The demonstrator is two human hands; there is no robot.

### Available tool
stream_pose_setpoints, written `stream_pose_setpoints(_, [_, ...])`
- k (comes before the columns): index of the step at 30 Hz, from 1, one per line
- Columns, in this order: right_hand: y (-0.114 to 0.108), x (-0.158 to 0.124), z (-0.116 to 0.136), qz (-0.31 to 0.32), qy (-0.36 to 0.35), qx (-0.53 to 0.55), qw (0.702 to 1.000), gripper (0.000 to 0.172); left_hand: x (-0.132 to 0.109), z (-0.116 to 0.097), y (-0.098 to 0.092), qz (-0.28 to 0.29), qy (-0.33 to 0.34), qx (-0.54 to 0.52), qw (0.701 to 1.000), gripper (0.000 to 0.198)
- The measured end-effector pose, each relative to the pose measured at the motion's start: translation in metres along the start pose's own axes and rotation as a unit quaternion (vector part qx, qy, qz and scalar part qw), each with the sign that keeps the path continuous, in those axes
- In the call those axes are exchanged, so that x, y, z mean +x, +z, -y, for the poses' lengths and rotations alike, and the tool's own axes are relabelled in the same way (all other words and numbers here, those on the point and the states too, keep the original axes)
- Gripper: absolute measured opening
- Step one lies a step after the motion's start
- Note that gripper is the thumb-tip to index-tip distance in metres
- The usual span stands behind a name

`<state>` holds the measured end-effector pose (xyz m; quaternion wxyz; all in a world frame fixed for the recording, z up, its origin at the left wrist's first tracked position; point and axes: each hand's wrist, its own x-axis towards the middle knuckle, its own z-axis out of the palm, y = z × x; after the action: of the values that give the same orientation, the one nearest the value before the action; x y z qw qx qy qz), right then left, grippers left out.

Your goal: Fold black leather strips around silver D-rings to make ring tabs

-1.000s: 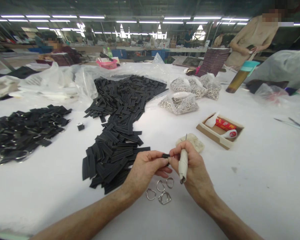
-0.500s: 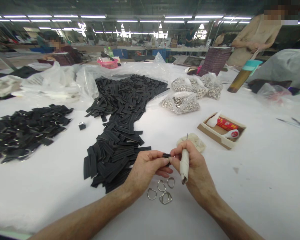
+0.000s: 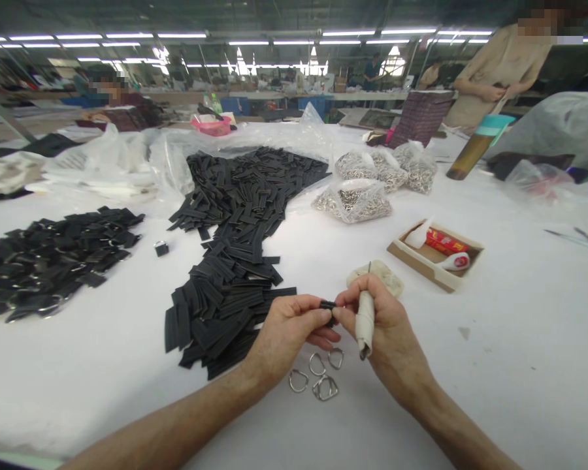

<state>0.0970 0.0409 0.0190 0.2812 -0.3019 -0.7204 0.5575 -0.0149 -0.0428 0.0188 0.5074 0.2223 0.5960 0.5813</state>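
Between thumb and fingers my left hand (image 3: pixel 294 326) pinches a small folded black strip (image 3: pixel 328 305). My right hand (image 3: pixel 379 320) touches the strip's right end with thumb and forefinger, and also holds a tool with a cloth-wrapped handle (image 3: pixel 365 320), its thin tip pointing away. Several metal D-shaped rings (image 3: pixel 317 364) lie on the white table below my hands. Loose black strips (image 3: pixel 225 307) form a long heap left of and beyond my left hand. A whitish pad (image 3: pixel 379 277) lies just behind my right hand.
Black pieces with rings (image 3: pixel 53 261) are heaped at the left, one piece (image 3: pixel 161 248) apart. Right of centre are an open box (image 3: pixel 434 254) and bags of rings (image 3: pixel 355 201). A bottle (image 3: pixel 477 150) stands farther back; a person (image 3: pixel 500 72) stands behind the table.
The wrapped tool and my right hand have shifted very slightly right. Both hands remain at the black strip. The standing person's hands have moved a little.
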Motion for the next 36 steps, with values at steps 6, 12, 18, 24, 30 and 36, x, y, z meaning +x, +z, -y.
stream_pose_setpoints(6, [-0.028, 0.003, 0.011, -0.019, -0.031, -0.015, 0.999, 0.023, 0.003, 0.004, -0.007, -0.002, -0.014, -0.022, 1.000, 0.017])
stream_pose_setpoints(12, [-0.064, 0.010, 0.005, -0.085, -0.042, -0.090, 0.991, 0.043, 0.005, 0.004, -0.008, -0.001, -0.019, -0.031, 0.999, 0.017])
stream_pose_setpoints(18, [-0.066, 0.013, 0.011, -0.193, -0.037, -0.152, 0.969, 0.039, 0.006, 0.003, -0.009, -0.005, -0.022, -0.021, 1.000, 0.019])
stream_pose_setpoints(24, [-0.064, 0.020, 0.016, -0.162, 0.025, -0.202, 0.966, 0.025, 0.009, 0.002, -0.011, -0.002, -0.045, -0.012, 0.999, 0.020])
stream_pose_setpoints(30, [-0.058, 0.024, 0.012, -0.187, 0.076, -0.219, 0.955, 0.020, 0.009, 0.001, -0.010, 0.020, -0.051, -0.025, 0.998, 0.020])
stream_pose_setpoints(36, [-0.058, 0.027, 0.007, -0.150, 0.089, -0.236, 0.956, 0.018, 0.007, 0.001, -0.009, 0.028, -0.051, -0.029, 0.998, 0.019])
